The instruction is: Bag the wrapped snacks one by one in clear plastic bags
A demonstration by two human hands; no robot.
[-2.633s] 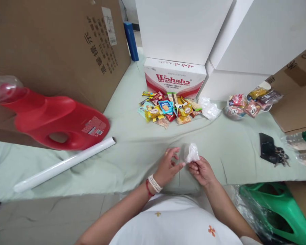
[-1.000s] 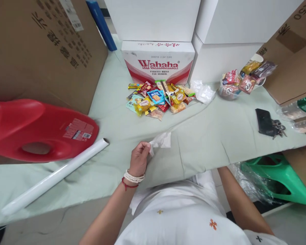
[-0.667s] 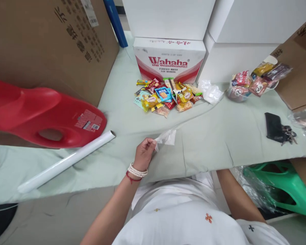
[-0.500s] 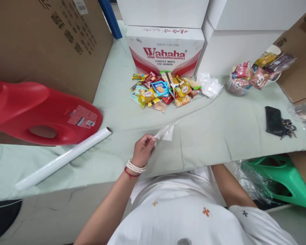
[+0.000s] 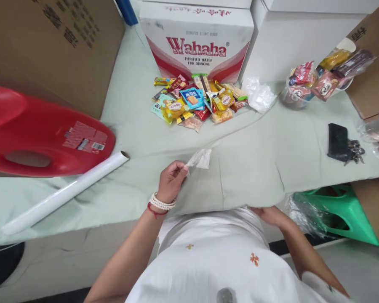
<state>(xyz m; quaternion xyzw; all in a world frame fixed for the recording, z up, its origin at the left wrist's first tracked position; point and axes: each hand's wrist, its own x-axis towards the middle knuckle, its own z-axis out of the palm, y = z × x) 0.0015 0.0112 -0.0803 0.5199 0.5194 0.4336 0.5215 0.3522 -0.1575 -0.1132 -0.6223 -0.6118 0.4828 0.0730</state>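
My left hand (image 5: 172, 182), with white bead bracelets and a red cord at the wrist, is closed on one end of a small clear plastic bag (image 5: 202, 158). The bag's free end points right, just over the table. At the table's front edge, by my waist, is my right hand (image 5: 268, 213); its visible fingers reach out to the left and look open, with nothing seen in them. The table edge hides part of that hand. Beyond the bag lies a pile of wrapped snacks (image 5: 192, 103), beside crumpled clear plastic bags (image 5: 259, 96).
A Wahaha water carton (image 5: 197, 42) stands behind the snacks. To the left are a red plastic jug (image 5: 57, 126) and a white roll (image 5: 66, 193). Tubs of snacks (image 5: 295, 97), a black case (image 5: 337, 141) with keys, and a green stool (image 5: 356, 223) are at the right.
My right hand has come into view at the table's front edge, where only the forearm showed before. My left hand still holds the bag; the view has shifted slightly.
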